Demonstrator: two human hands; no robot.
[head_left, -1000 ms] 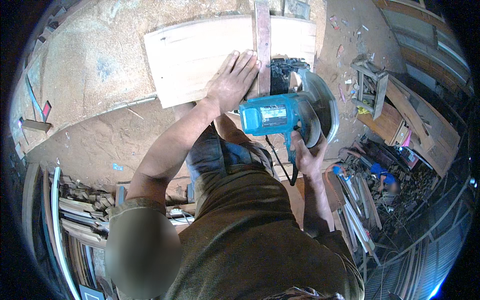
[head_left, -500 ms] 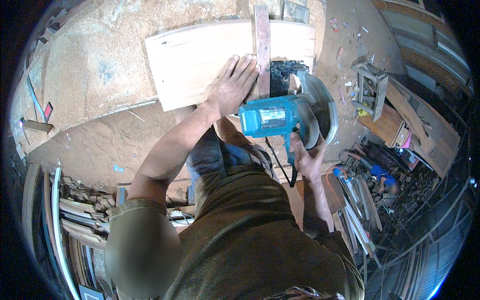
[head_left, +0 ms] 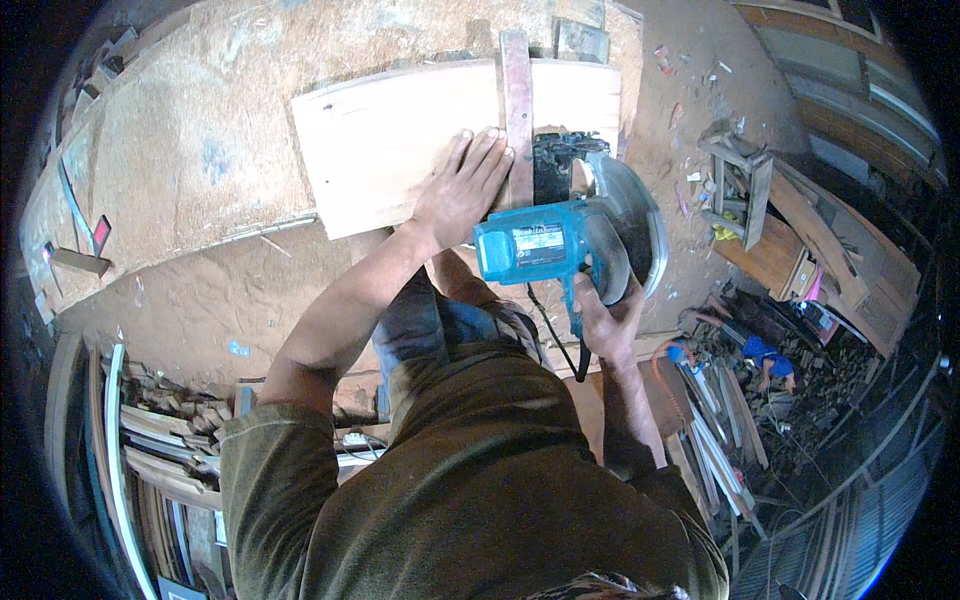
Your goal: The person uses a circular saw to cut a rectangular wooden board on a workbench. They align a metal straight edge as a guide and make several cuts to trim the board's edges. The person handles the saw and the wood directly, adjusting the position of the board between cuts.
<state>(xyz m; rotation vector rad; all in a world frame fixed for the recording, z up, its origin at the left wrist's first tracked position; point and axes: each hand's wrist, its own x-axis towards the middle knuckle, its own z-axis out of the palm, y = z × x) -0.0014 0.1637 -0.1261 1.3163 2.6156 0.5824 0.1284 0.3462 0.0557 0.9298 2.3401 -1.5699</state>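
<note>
While my left hand (head_left: pixel 462 195) lies flat and open on the pale board (head_left: pixel 400 150), my right hand (head_left: pixel 605 318) is closed around the handle of the blue saw (head_left: pixel 560 240). The board rests on the dusty workbench (head_left: pixel 170 190), and its long side runs from my left to my right. A thin wood strip (head_left: pixel 517 110) lies across the board, pointing away from me, and my left fingers (head_left: pixel 487 160) touch its edge and press it down. The saw sits just to the right of that strip, right beside it, with its round silver guard (head_left: pixel 630 215) on the far right side. So the saw is much nearer to my right hand (that hand has hold of it already), and the strip is nearer to my left one. The saw's body points the same way as the strip, away from my chest. Its black cord (head_left: pixel 560 335) hangs down past my right wrist. I cannot see the blade's teeth, because the guard and the blue body hide them. Off to my right are piles of scrap wood (head_left: pixel 790 230) on the ground.
</note>
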